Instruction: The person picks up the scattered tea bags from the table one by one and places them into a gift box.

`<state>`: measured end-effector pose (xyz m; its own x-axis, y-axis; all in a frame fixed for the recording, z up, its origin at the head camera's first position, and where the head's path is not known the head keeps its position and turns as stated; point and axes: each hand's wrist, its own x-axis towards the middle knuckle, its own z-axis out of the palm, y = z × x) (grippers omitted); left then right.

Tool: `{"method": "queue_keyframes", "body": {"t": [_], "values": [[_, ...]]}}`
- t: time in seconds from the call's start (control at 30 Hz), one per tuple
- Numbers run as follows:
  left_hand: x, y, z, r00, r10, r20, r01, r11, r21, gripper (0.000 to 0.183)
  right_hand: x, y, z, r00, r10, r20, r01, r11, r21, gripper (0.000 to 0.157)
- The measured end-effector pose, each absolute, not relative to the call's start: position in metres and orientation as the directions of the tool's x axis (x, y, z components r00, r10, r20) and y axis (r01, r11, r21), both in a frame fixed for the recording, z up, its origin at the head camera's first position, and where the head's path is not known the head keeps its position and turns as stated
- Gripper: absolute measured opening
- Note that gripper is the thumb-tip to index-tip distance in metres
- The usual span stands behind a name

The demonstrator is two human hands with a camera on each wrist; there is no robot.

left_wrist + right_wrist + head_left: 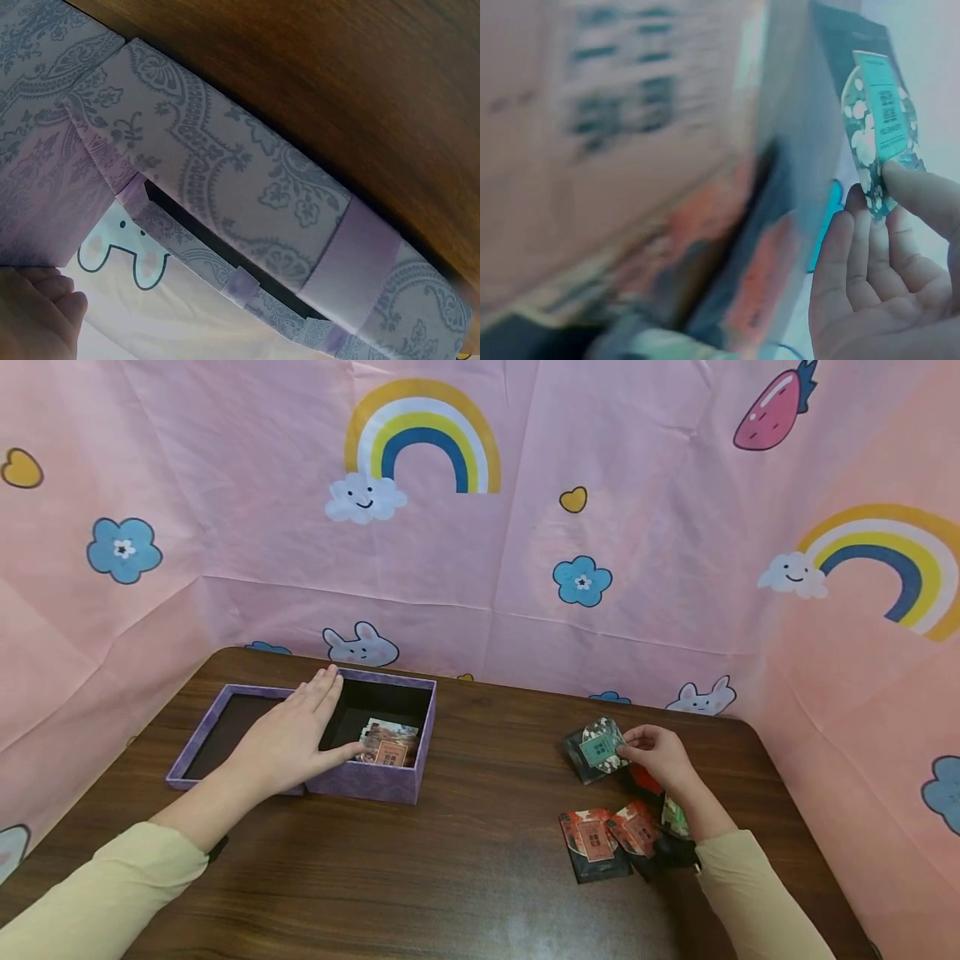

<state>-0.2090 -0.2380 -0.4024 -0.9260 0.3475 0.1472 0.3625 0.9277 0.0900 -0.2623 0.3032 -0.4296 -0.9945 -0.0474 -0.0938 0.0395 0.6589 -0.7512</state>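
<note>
My right hand [660, 756] pinches a dark sachet with a green label [600, 750] between thumb and fingers, at the table's right side. In the right wrist view the same sachet [881, 112] hangs from the fingertips. My left hand [296, 735] rests over the left side of a purple patterned box [367, 782], its fingers straight and its thumb along the front rim. Inside the box lie some sachets [390, 747] with pale and brown fronts. Beneath and before the right hand are red-labelled sachets [595, 842] and a partly hidden green one [675, 817].
A shallow purple lid [232, 735] lies against the box's left side, partly covered by the left forearm. Both stand on a dark wooden table [480, 868]. A pink printed cloth [450, 560] hangs behind and at the sides.
</note>
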Motion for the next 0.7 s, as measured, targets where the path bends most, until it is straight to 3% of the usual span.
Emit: {"method": "queue_keyframes", "body": {"t": [0.7], "values": [[-0.207, -0.239, -0.402, -0.924, 0.357, 0.137, 0.369, 0.927, 0.069, 0.108, -0.279, 0.258, -0.382, -0.999, -0.047, 0.005, -0.033, 0.627, -0.778, 0.033]]}}
